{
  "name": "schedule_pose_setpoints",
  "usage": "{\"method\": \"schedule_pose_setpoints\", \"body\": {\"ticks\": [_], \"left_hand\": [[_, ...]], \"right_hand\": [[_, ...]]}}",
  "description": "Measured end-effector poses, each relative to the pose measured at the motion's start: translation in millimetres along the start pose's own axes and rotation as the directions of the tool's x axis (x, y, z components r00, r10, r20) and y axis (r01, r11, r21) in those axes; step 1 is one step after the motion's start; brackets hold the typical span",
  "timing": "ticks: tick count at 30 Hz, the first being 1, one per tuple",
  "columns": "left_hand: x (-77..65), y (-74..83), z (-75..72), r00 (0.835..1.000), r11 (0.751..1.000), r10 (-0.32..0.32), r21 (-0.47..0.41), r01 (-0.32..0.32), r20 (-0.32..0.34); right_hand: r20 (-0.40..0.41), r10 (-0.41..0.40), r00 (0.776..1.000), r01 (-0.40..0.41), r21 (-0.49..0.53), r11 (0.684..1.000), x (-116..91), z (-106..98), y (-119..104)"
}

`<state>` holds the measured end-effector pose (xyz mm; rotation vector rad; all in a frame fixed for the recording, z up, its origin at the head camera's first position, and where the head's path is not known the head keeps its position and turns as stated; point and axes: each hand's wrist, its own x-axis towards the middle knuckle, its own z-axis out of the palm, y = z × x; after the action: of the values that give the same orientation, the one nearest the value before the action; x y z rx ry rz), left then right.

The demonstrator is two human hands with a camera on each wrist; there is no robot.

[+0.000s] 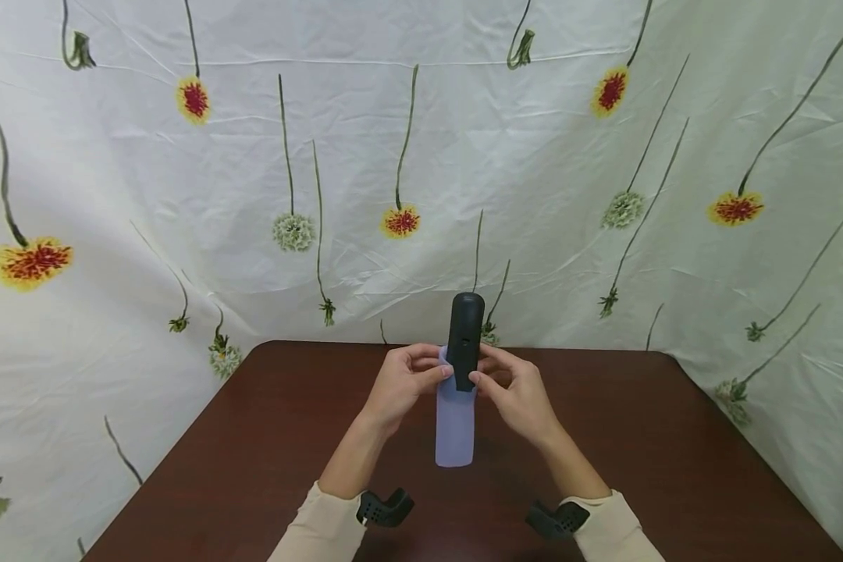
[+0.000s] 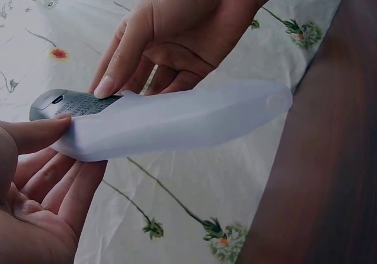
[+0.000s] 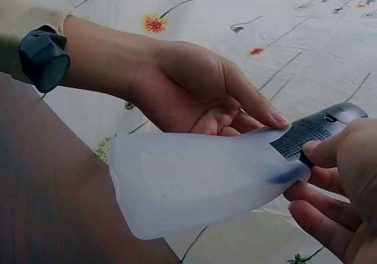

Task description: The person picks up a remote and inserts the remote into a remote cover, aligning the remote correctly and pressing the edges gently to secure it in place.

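A black remote control [image 1: 467, 332] stands upright above the table, its lower end tucked into the mouth of a pale lavender silicone sleeve [image 1: 454, 433]. Most of the sleeve hangs below the remote and looks unfilled. My left hand [image 1: 413, 382] pinches the sleeve's rim between thumb and fingers on the left side. On the other side, my right hand [image 1: 516, 388] pinches the rim and remote edge, thumb in front. Printed text and a small latch slot show on the remote's back [image 3: 303, 137] in the right wrist view. The remote's inserted end is partly hidden by the sleeve.
A dark brown table [image 1: 288, 437] lies under the hands. Behind and beside it hangs a white cloth [image 1: 365, 273] printed with flowers. Each wrist wears a black band, the left one [image 1: 385, 509] and the right one [image 1: 557, 520], over light sleeves.
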<state>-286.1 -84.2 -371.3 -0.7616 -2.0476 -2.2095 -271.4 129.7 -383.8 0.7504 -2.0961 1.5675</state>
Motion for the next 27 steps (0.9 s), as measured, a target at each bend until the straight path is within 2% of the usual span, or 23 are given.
{"method": "schedule_pose_setpoints", "body": {"ticks": [7, 15, 19, 22, 24, 27], "left_hand": [[-0.5, -0.2, 0.4, 1.000, 1.000, 0.006, 0.007, -0.005, -0.012], [0.7, 0.5, 1.8, 0.999, 1.000, 0.020, -0.004, -0.020, -0.049], [-0.2, 1.4, 2.9, 0.997, 0.999, 0.029, -0.022, -0.031, -0.065], [0.0, 0.4, 3.4, 0.997, 0.999, 0.033, -0.032, -0.036, -0.065], [0.5, -0.3, 3.9, 0.998, 0.999, 0.032, -0.034, -0.034, -0.060], [1.1, -0.2, 4.8, 0.998, 0.999, 0.027, -0.030, -0.029, -0.049]], "right_hand": [[-0.005, -0.003, 1.000, 0.003, 0.017, 1.000, 0.9, -0.8, 1.5], [-0.024, 0.047, 0.999, -0.045, 0.063, 0.997, 1.2, -1.9, -0.8], [0.034, 0.124, 0.992, -0.128, 0.120, 0.984, 2.0, -4.7, -2.2], [0.084, 0.206, 0.975, -0.219, 0.184, 0.958, 3.7, -7.6, -3.0], [0.110, 0.247, 0.963, -0.264, 0.193, 0.945, 4.7, -10.0, -3.7], [0.128, 0.265, 0.956, -0.284, 0.163, 0.945, 6.2, -14.0, -5.0]]}}
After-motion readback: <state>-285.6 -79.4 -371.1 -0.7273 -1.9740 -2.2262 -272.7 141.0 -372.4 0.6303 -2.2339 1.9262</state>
